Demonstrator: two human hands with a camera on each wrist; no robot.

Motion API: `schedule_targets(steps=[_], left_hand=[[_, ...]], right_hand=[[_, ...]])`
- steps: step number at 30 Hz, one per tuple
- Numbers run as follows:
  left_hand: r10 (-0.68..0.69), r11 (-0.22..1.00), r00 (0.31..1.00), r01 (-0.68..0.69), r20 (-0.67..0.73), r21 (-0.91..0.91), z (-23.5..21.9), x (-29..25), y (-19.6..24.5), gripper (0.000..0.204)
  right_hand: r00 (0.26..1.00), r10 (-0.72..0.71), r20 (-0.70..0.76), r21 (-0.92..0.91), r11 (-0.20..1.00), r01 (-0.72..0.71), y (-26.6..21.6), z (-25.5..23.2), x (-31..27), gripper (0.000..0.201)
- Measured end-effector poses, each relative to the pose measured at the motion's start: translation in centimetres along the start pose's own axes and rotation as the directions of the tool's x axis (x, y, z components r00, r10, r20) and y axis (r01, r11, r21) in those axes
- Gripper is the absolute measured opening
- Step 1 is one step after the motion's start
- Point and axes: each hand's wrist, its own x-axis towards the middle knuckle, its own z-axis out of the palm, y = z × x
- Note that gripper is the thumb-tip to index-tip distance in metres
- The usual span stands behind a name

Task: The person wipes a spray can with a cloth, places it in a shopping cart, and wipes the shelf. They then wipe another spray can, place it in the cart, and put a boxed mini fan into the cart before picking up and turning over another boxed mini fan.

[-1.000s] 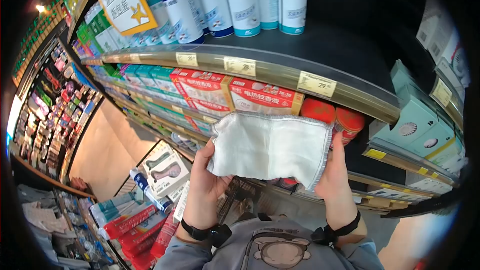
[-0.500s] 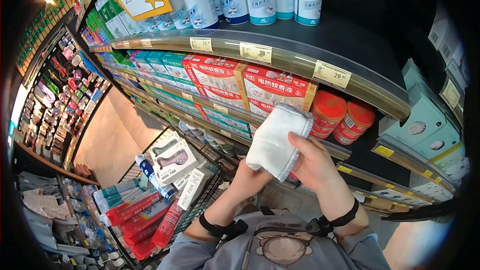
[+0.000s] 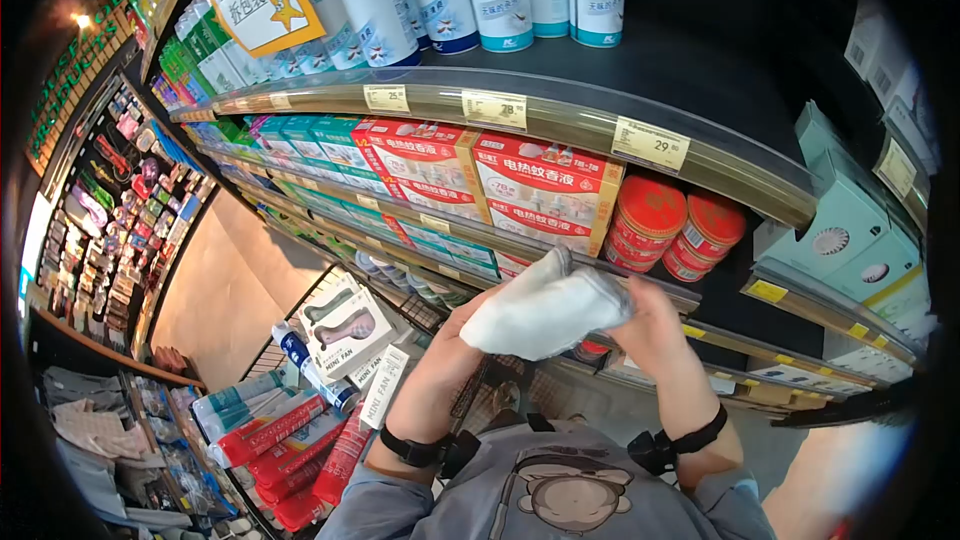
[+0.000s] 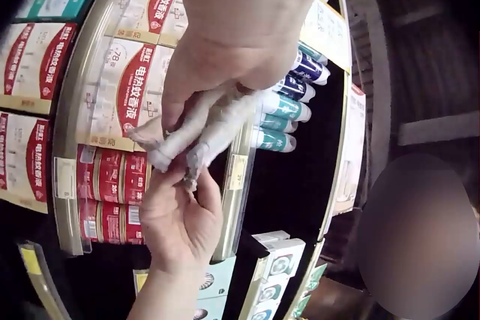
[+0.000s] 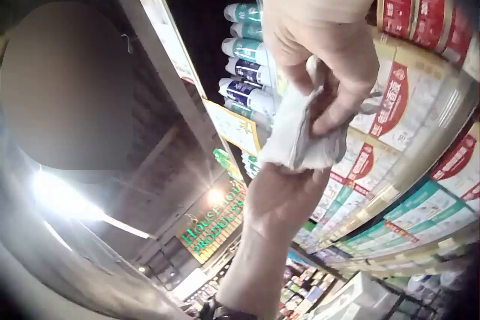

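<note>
A white cloth with grey stitched edging is folded over on itself in front of the shelves. My left hand grips its left end, with most of the fingers hidden behind the fabric. At the opposite end my right hand pinches the cloth near the grey edge. From the left wrist, the folded cloth shows as two thick rolls between both hands. The right wrist view has the right thumb and fingers pressed into the folds of the cloth.
Red round tins and mosquito-liquid boxes line the shelf behind the cloth; spray cans stand above. At lower left, a shopping cart holds mini fan boxes, a blue-and-white can and red packs. Light-green fan boxes stand at right.
The cloth was spread wide between both hands, then gathered into a small upright fold. Now it lies sideways, still folded, and the hands have moved farther apart.
</note>
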Motion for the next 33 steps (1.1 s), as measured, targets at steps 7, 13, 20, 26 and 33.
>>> schedule_targets(steps=[7,13,20,26,33], left_hand=[[0.023,0.989,0.946,-0.069,0.323,0.132,0.3,1.2,2.4,0.052],[0.170,0.869,0.935,-0.291,0.310,0.401,-0.5,1.7,2.2,0.053],[0.388,0.513,0.838,-0.542,0.384,0.665,-0.5,2.2,3.1,0.053],[0.338,0.563,0.875,-0.482,0.345,0.671,-1.0,2.0,2.4,0.049],[-0.168,0.959,0.968,0.205,0.188,-0.197,-0.7,1.6,0.0,0.034]], right_hand=[[0.918,0.394,-0.037,-0.456,0.811,-0.366,-0.4,-0.1,0.0,0.045],[0.975,0.101,0.198,-0.035,0.995,-0.096,0.0,1.1,-0.6,0.045],[0.983,0.181,-0.015,-0.184,0.966,-0.181,0.5,1.0,-0.4,0.045],[0.995,-0.098,0.007,-0.514,0.854,0.088,-0.2,0.9,-0.2,0.027],[0.941,-0.339,-0.007,-0.473,0.830,0.295,-0.2,3.2,0.0,0.038]])
